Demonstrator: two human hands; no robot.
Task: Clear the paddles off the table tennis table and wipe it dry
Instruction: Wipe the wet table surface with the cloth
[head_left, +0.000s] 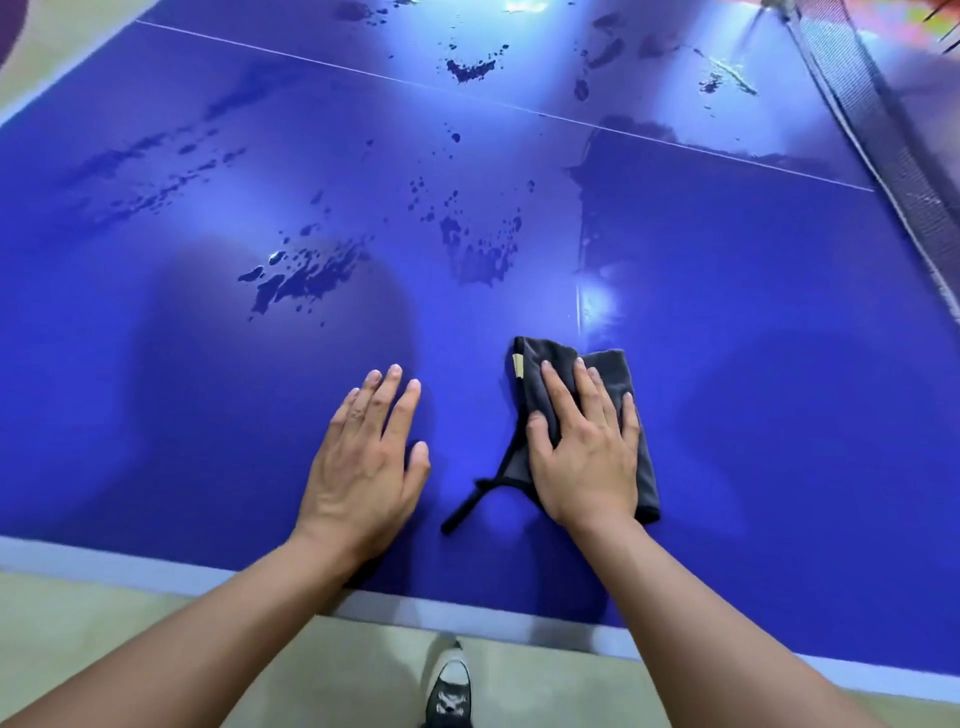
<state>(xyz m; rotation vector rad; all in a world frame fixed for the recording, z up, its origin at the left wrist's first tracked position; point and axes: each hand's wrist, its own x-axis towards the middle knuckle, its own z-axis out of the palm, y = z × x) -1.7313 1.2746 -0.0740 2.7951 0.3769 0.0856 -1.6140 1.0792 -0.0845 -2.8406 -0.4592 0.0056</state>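
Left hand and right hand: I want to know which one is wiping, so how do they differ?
The right hand presses on the dark grey cloth; the left hand rests on the bare blue table. The right hand's fingers are spread; the left hand's lie closer together. Both lie palm down with straight fingers, near the table's front edge.

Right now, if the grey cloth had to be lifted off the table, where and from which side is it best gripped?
Probably the black loop, trailing free from the near-left corner of the cloth: pinch it from the left, where the left hand lies flat beside it. The right hand presses the cloth flat.
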